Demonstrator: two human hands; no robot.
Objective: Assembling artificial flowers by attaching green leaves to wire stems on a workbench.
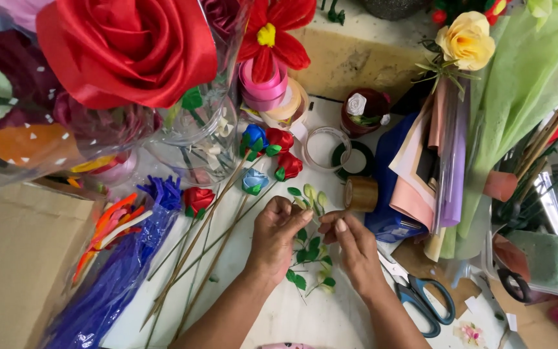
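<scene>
Leafy green sprig (309, 249) lay on the white tabletop (330, 320) between the two hands, its small leaves and pale buds spreading out below and above the fingers. Left hand (277, 234) rested over the sprig's left side, fingers curled, with thumb and forefinger pinched together at its upper stem. Right hand (354, 245) met it from the other side, fingertips narrowed and touching the same spot, so both hands gripped the sprig near its top.

Just left of the left hand, a fan of long thin stems (195, 258) ran diagonally across the table, tipped with small ribbon roses, red (198, 198) and blue (254, 180) among them. Further left lay a clear bag of purple pipe cleaners (121, 274) with orange ones (108, 226) beside it, next to a cardboard sheet (14, 258).

Above the hands stood a small gold spool (360, 193), a roll of green floral tape (354, 161) and a stack of pink ribbon rolls (264, 87). A large red fabric rose (127, 48) loomed at the upper left, hiding part of the table. Blue-handled scissors (421, 297) lay just right of the right wrist. Coloured paper sheets (434, 148) and a yellow rose (466, 40) crowded the right side.
</scene>
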